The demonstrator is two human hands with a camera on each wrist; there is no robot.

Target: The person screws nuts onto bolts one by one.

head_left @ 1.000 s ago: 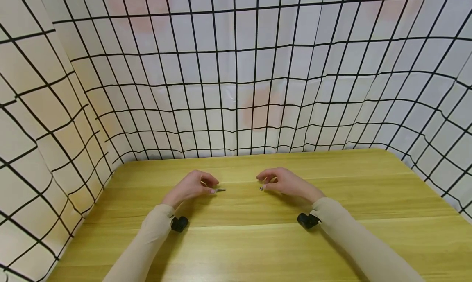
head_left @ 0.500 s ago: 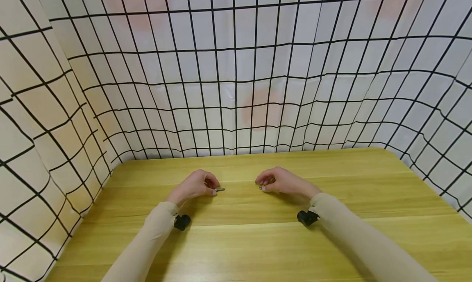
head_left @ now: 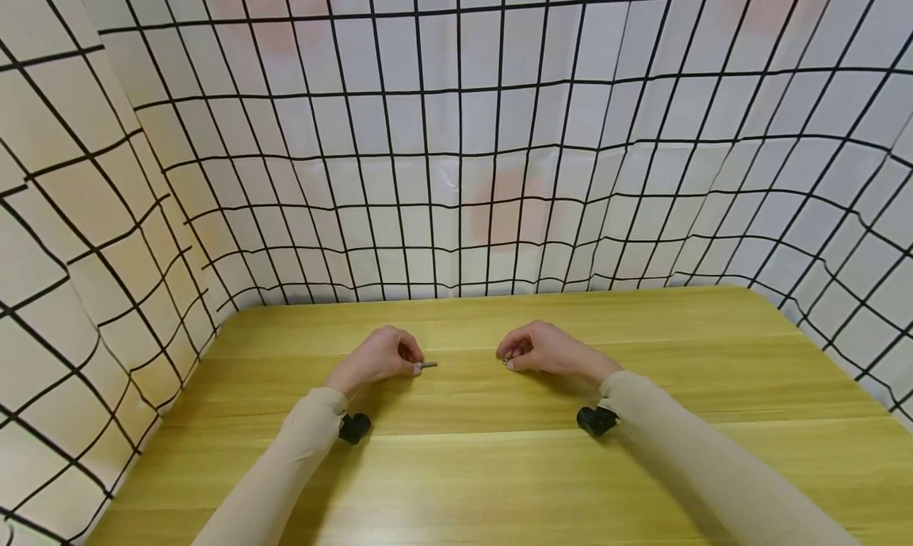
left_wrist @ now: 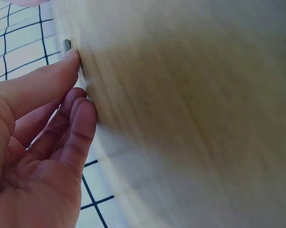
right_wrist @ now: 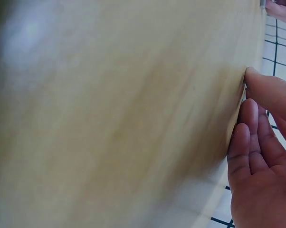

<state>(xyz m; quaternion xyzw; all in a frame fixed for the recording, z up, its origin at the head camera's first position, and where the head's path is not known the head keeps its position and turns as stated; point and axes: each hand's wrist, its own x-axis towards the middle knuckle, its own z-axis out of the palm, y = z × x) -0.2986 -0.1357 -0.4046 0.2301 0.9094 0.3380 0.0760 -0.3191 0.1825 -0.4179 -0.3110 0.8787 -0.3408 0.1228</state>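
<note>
Between thumb and fingertips my left hand (head_left: 380,357) pinches a small metal bolt (head_left: 429,364) at one end, its shank pointing right, low over the wooden table. In the left wrist view the bolt's tip (left_wrist: 67,45) sticks out past the thumb, and the other fingers curl loosely below. Across from it, my right hand (head_left: 548,351) has thumb and fingertips around a tiny metal nut (head_left: 505,362) at the tabletop. The right wrist view shows the right thumb (right_wrist: 266,88) at the table surface with the nut hidden.
The light wooden table (head_left: 464,483) has rounded back corners. A white sheet with a black grid (head_left: 456,134) stands along its back and sides. Black wrist cameras (head_left: 596,421) sit under both beige sleeves (head_left: 678,435).
The fingers of both hands have closed in, the left on the bolt and the right on the nut. The hands have otherwise hardly moved, and the head view has shifted slightly.
</note>
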